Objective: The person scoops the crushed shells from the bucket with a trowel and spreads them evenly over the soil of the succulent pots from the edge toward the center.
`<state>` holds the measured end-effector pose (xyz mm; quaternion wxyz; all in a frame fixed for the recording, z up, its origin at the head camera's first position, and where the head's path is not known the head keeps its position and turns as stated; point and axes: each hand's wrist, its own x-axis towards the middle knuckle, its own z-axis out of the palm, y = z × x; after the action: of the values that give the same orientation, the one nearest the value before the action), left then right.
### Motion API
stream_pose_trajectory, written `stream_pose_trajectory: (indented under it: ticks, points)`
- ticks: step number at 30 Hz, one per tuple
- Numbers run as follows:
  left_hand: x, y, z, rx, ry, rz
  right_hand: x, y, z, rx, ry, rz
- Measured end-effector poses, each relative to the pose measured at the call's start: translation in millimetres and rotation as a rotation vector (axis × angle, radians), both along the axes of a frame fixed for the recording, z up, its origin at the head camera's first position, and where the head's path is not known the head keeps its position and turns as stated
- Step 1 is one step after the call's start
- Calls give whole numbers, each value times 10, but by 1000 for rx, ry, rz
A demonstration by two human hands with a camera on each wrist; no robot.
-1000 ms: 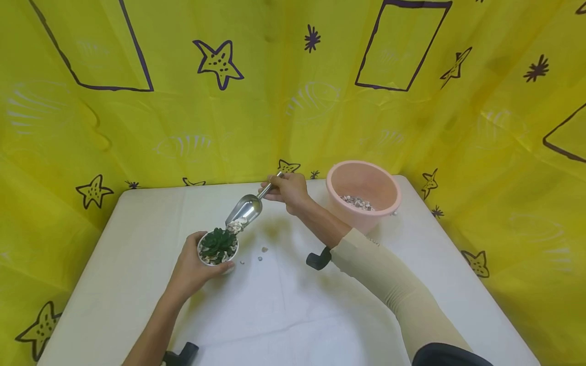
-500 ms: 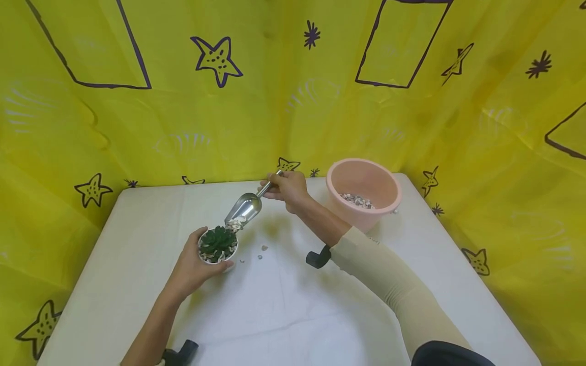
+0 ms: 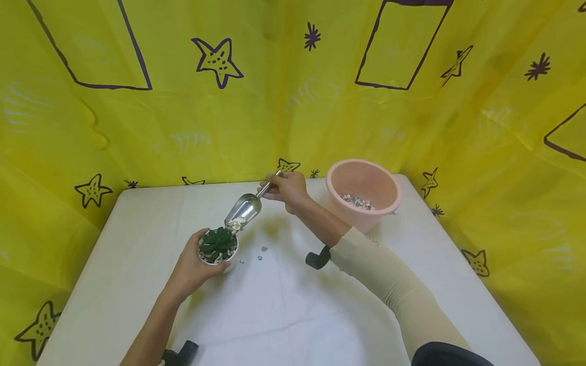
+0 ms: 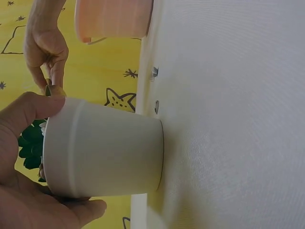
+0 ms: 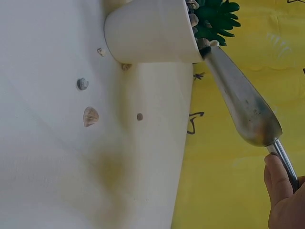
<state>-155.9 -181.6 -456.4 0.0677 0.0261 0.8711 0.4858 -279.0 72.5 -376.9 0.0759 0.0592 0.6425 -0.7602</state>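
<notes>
My left hand (image 3: 194,267) grips a white flowerpot (image 4: 112,148) near its rim, thumb on one side and fingers on the other. A green succulent (image 3: 217,243) fills the pot, with small shells around it. The pot stands on the table. My right hand (image 3: 289,190) holds a metal scoop (image 3: 247,207) by its handle, tilted down to the left. Its lip meets the pot's rim in the right wrist view, and pale shells (image 3: 235,224) lie at its mouth beside the plant.
A pink bucket (image 3: 363,168) with a layer of shells (image 3: 357,202) inside stands at the back right. Several loose shells, one a ribbed shell (image 5: 91,116), lie on the white tabletop (image 3: 284,305) right of the pot. A yellow patterned curtain (image 3: 256,122) rises behind the table.
</notes>
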Motion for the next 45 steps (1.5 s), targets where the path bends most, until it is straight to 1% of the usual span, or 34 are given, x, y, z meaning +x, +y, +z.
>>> stream_pose_trajectory:
  ticks: [3, 6, 15, 23, 30, 36, 39, 41, 45]
  points:
    - [-4, -6, 1, 11, -8, -17, 4, -1, 1, -3, 2, 0]
    - [0, -10, 4, 11, -7, -20, 5, -3, 1, -2, 5, -3]
    - [35, 6, 16, -19, 30, 31, 10, 2, 16, -8, 7, -12]
    - [35, 21, 23, -23, 27, 39, 7, 19, 35, -14, 11, -16]
    - [13, 10, 22, -4, 17, 14, -2, 34, 27, -16, 12, -22]
    - [4, -8, 15, 18, -32, -20, 10, 32, 24, -14, 12, -22]
    - [8, -5, 18, 14, -37, -27, 12, 30, 25, -15, 10, -21]
    - [9, 0, 23, 6, -25, -21, 10, 31, 27, -15, 13, -20]
    - [13, 15, 45, -23, 1, 12, -1, 34, 31, -18, 21, -12]
